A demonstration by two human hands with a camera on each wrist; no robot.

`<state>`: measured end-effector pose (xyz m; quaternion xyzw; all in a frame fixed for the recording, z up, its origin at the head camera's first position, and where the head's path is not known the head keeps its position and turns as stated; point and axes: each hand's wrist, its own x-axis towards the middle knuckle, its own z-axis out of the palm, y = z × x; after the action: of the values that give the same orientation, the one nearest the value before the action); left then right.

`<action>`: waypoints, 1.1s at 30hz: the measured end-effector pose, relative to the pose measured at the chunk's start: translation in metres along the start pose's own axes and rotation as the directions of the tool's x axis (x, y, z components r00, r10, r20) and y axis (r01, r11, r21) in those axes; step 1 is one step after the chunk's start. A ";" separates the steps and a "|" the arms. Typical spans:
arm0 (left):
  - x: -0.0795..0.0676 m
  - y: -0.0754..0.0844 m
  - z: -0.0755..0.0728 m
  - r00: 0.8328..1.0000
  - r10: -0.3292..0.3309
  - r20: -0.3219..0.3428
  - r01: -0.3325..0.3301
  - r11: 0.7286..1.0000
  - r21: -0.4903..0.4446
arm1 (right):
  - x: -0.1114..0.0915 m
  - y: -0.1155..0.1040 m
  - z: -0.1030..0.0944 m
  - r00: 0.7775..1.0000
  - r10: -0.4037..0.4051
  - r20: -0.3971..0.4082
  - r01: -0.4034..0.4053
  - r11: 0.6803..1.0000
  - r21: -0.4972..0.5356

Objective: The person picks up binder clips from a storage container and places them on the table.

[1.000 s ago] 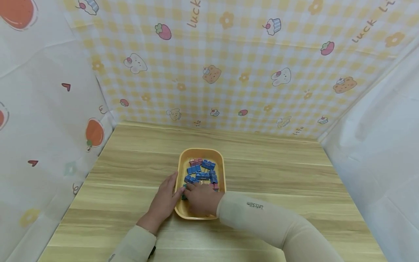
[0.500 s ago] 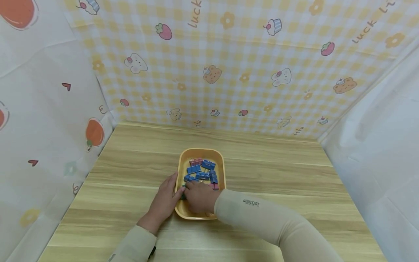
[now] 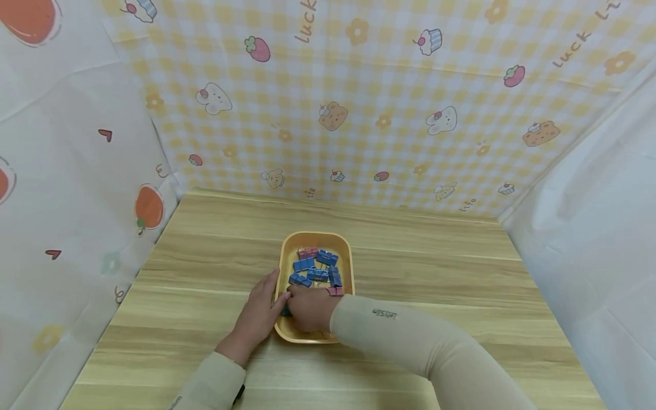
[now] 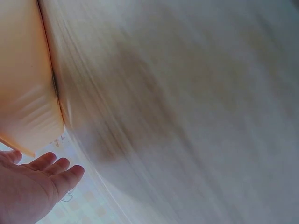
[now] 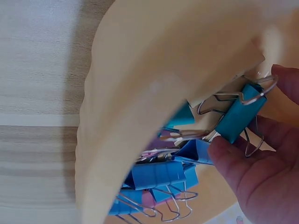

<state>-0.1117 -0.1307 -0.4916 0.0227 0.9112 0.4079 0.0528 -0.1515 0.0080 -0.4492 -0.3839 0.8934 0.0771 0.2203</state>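
Note:
In the head view, a yellow tray (image 3: 351, 267) holds several binder clips in blue, pink and teal. My right hand (image 3: 311, 307) is inside its near part. In the right wrist view, this hand (image 5: 266, 172) holds a teal binder clip (image 5: 240, 116) with wire handles between thumb and fingers; from above, the hand mostly covers that clip. My left hand (image 3: 256, 310) rests at the tray's left side, its thumb over the rim and its fingers along the outside. In the left wrist view, the fingers (image 4: 65, 179) look straight and relaxed beside the tray wall (image 4: 28, 88).
Blue clips (image 3: 318, 275) and a pink clip (image 3: 307, 253) lie in the far part of the tray, and another pink clip (image 3: 335, 291) is by the right wrist. The wooden table (image 3: 435, 256) ends at a patterned cloth backdrop (image 3: 359, 142), with white cloth on both sides.
My right hand has shifted slightly to the left within the tray, and its fingers have drawn in. The left hand keeps its place against the tray.

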 end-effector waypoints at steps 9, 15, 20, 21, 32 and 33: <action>0.000 0.000 0.001 1.000 0.014 -0.008 -0.014 1.000 -0.004 | 0.005 -0.001 0.000 0.999 0.019 0.050 -0.018 0.999 -0.033; 0.001 -0.001 0.001 1.000 0.019 -0.009 -0.019 1.000 -0.016 | 0.009 0.002 0.005 0.998 0.009 0.062 -0.004 0.996 -0.087; 0.001 -0.002 0.002 0.999 0.030 -0.020 -0.031 0.999 -0.023 | 0.010 0.003 0.006 0.998 -0.001 0.058 0.004 0.998 -0.064; 0.001 -0.002 0.002 0.999 0.028 -0.021 -0.029 0.999 -0.023 | 0.010 0.003 0.005 0.998 -0.002 0.057 0.005 0.999 -0.054; 0.000 -0.002 0.002 0.999 0.026 -0.024 -0.027 0.999 -0.021 | 0.009 0.004 0.005 0.999 -0.017 0.036 0.017 1.000 -0.015; 0.000 -0.002 0.002 0.999 0.026 -0.024 -0.027 0.999 -0.021 | 0.009 0.004 0.005 0.999 -0.020 0.032 0.020 1.000 -0.011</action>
<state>-0.1118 -0.1310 -0.4942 0.0295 0.9070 0.4186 0.0367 -0.1583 0.0063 -0.4577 -0.3927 0.8854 0.0861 0.2333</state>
